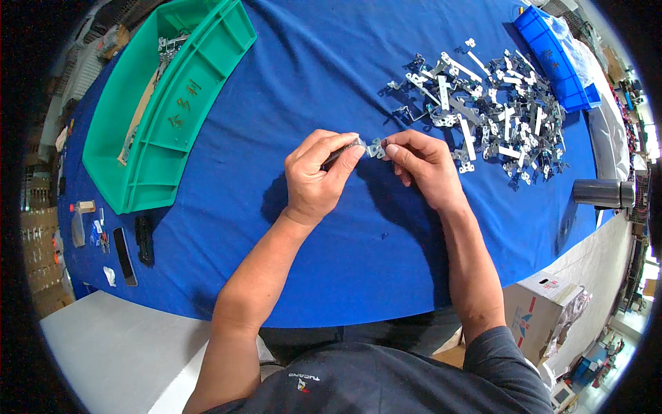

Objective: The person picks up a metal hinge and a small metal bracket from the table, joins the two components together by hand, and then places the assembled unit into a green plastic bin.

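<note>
Over the middle of the blue cloth, both my hands meet at a small silvery metal bracket (374,148). My left hand (318,172) pinches its left end, and a dark strip-like part of it lies under the fingers. At its other end, the thumb and forefinger of my right hand (424,165) are closed on the bracket or on a tiny piece against it; which one is hidden. To the right of my hands lies a loose pile of white and black metal brackets (507,114).
A green compartment bin (207,114) with small brass-coloured screws (183,107) stands at the left. A blue bin (552,58) is at the far right, a dark tumbler (603,193) at the right edge. A phone (125,255) lies at the left; a cardboard box (545,310) sits below the table.
</note>
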A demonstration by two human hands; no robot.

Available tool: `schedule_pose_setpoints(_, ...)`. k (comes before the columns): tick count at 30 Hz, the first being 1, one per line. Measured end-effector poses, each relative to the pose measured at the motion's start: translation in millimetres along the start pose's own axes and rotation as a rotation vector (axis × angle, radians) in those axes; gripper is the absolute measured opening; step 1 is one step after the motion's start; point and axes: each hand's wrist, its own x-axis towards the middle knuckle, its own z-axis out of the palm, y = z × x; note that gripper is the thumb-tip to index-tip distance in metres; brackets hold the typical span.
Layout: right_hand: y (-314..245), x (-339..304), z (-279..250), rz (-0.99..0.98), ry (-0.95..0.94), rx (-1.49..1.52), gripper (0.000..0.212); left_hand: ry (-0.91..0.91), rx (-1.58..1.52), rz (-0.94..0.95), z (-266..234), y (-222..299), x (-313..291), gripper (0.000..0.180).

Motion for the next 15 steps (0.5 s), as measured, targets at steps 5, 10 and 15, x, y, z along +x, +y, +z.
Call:
schedule_pose_setpoints(5, -4.8, -1.1, -0.2, 0.014, -0.021, -0.023, 0.018, -0.026, 0.022, 0.008, 0.4, -1.0, 1.2, 0.013)
schedule_pose_setpoints(10, -1.2, -0.6, 2.1, 0.011, 0.009, 0.036, 0.017, 0.007, -0.02, -0.015, 1.0, -4.1, 1.4, 0.014)
schedule_pose_setpoints(15, -2.1, -0.8, -1.8, 0.011, -0.037, -0.072, 0.018, -0.069, -0.019, -0.013, 1.9, -1.6, 0.4, 0.014)
